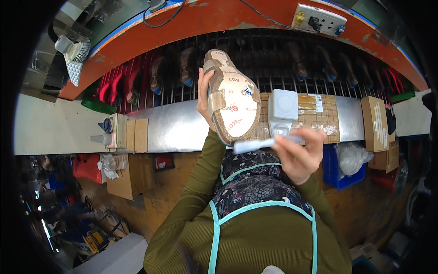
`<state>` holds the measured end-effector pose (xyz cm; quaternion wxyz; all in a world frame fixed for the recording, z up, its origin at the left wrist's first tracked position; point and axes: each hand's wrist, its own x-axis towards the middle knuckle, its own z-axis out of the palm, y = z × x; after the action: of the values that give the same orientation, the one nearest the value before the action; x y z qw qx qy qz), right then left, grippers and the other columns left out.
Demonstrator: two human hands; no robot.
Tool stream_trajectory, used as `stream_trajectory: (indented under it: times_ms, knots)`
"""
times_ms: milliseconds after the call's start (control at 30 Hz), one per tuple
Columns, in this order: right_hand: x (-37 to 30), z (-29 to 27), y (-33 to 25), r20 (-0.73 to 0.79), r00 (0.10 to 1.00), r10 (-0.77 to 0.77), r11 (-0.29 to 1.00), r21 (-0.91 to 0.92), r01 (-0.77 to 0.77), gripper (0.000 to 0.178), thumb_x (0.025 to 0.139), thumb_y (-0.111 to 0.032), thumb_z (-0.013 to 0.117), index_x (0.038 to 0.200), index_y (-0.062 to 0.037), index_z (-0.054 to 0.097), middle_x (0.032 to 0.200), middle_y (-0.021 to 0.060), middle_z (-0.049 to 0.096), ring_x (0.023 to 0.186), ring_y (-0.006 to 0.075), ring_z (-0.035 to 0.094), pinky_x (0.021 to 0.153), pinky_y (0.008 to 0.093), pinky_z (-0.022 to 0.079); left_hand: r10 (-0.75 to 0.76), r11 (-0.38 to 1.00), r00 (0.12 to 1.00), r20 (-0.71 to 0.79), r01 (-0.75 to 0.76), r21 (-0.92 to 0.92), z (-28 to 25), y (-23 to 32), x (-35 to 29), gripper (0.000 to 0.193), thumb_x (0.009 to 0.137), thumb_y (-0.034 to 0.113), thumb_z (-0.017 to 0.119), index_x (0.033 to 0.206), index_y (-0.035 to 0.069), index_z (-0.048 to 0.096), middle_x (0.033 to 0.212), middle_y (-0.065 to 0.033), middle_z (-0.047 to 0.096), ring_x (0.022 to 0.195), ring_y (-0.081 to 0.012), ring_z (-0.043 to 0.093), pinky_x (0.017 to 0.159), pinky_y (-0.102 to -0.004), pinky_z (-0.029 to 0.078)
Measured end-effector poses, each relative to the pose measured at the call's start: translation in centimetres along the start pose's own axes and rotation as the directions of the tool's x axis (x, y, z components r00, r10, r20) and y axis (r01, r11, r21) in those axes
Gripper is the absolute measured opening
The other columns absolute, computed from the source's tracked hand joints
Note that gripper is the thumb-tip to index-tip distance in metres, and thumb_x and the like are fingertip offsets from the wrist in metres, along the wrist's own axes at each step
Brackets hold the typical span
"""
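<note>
Left hand (205, 97), forearm raised, clasps an upturned shoe (235, 102), long axis near-vertical, toe toward frame bottom; right hand (302, 156), right of centre, pinches a pale stick (253, 145).

A shoe (233, 107) is held by the left hand (203, 101), left of a container (283, 109) that is set on cardboard (321, 124) laid over a ledge (175, 132). A tool (252, 145) is held by the right hand (302, 154) before the container. Behind, a rack (271, 80) is lined with further shoes (186, 66). Rightward a carton (374, 125) is placed; below, a bag (352, 160) is held in a bin (340, 181).
</note>
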<state>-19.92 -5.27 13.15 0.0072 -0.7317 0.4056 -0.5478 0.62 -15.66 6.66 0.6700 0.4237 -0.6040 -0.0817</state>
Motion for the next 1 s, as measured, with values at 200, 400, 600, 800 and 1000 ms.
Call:
stream_trajectory:
  times_ms: [200, 400, 600, 800, 1000]
  knots:
    - [1.1, -0.3, -0.4, 0.075, 0.994, -0.077, 0.994, -0.074, 0.083, 0.037, 0.065, -0.022, 0.088, 0.1, -0.0212, 0.077, 0.1, -0.0003, 0.06, 0.085, 0.012, 0.055, 0.078, 0.0323, 0.025, 0.052, 0.999, 0.972, 0.229, -0.049, -0.019, -0.6, -0.4, -0.3, 0.083, 0.081, 0.038, 0.075, 0.145, 0.006, 0.032, 0.149, -0.0117, 0.033, 0.145, -0.0267, 0.026, 0.114, -0.0407, 0.037]
    - [-0.1, -1.3, 0.3, -0.062, 0.998, 0.003, 0.97, -0.244, -0.018, 0.038, 0.065, -0.021, 0.088, 0.102, -0.0197, 0.077, 0.1, -0.0006, 0.059, 0.082, 0.0133, 0.057, 0.082, 0.0328, 0.027, -0.187, 0.922, 0.951, 0.246, 0.256, -0.29, 0.0, 1.3, -0.9, 0.077, 0.084, 0.036, 0.073, 0.144, 0.006, 0.035, 0.149, -0.0144, 0.033, 0.141, -0.0242, 0.034, 0.111, -0.0376, 0.042]
    - [-1.3, -1.9, -1.5, 0.046, 0.996, -0.081, 0.989, -0.118, 0.086, 0.035, 0.066, -0.021, 0.088, 0.099, -0.0192, 0.078, 0.103, -0.0011, 0.056, 0.083, 0.0119, 0.057, 0.085, 0.0335, 0.025, -0.196, 0.879, 0.949, 0.246, 0.282, -0.385, 0.2, 3.3, -1.0, 0.074, 0.083, 0.037, 0.074, 0.141, 0.005, 0.041, 0.148, -0.0142, 0.038, 0.143, -0.025, 0.032, 0.112, -0.0383, 0.04]
    - [-1.8, -1.9, -1.0, 0.013, 0.997, -0.074, 0.956, -0.285, 0.075, 0.037, 0.066, -0.019, 0.088, 0.101, -0.0187, 0.077, 0.103, -0.0007, 0.054, 0.078, 0.0114, 0.056, 0.084, 0.0327, 0.026, -0.285, 0.777, 0.899, 0.332, 0.42, -0.469, -0.4, 3.9, -1.7, 0.082, 0.08, 0.037, 0.078, 0.143, 0.007, 0.035, 0.148, -0.0102, 0.034, 0.146, -0.0278, 0.023, 0.115, -0.0389, 0.038]
    - [-1.8, -2.0, -1.0, 0.013, 0.999, -0.049, 0.991, -0.122, 0.05, 0.039, 0.065, -0.019, 0.089, 0.102, -0.0181, 0.077, 0.104, -0.0001, 0.053, 0.076, 0.0102, 0.054, 0.083, 0.0324, 0.025, -0.358, 0.641, 0.853, 0.379, 0.52, -0.565, -0.7, 5.7, -2.0, 0.075, 0.085, 0.04, 0.072, 0.143, 0.007, 0.038, 0.152, -0.0125, 0.03, 0.144, -0.0248, 0.03, 0.113, -0.0376, 0.041]
